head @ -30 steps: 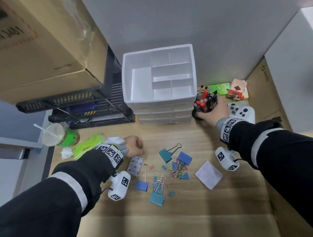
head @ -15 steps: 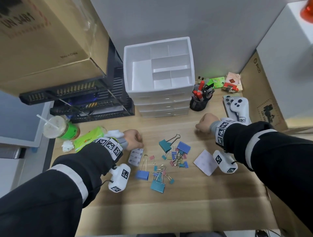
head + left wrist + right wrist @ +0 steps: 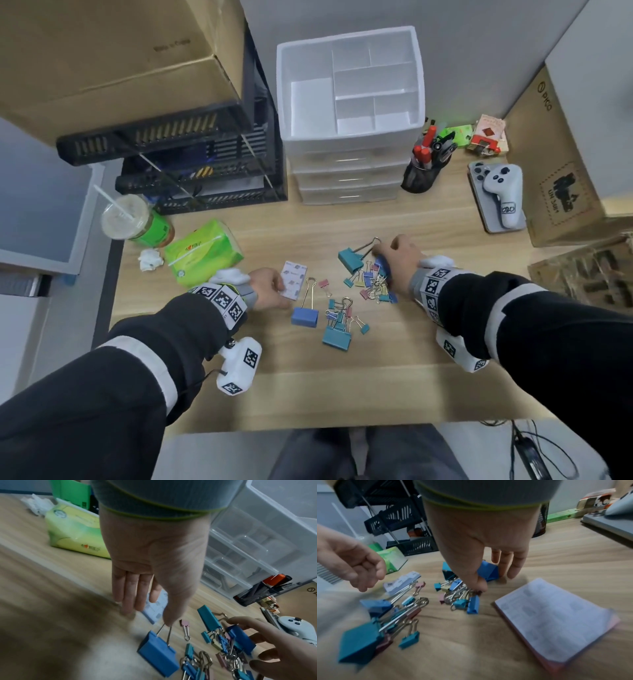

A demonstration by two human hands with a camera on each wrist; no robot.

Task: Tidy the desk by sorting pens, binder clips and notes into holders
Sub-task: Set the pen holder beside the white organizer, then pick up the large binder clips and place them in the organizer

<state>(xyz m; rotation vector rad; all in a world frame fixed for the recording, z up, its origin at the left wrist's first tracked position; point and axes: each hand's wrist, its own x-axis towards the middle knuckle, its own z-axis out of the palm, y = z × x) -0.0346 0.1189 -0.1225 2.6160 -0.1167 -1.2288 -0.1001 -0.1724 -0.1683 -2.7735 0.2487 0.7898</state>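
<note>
Blue binder clips (image 3: 371,279) being gathered on the surface (image 3: 428,233).
Right hand (image 3: 399,255) grasps a blue clip (image 3: 488,570); left hand (image 3: 270,289) loose, empty; organizer (image 3: 349,85) far, next.

- We saw bare desk (image 3: 342,387) open in front of the binder clips (image 3: 346,301).
- The white drawer organizer (image 3: 349,113) and mesh pen cup (image 3: 419,176) walled off the back.
- A tissue pack (image 3: 202,253) crowded the left; a game controller (image 3: 503,192) and cardboard box (image 3: 561,164) blocked the right.

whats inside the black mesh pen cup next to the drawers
The black mesh pen cup holds red-capped markers and a few dark pens, standing upright. Their lower ends and the cup's bottom are hidden by its wall.
</note>
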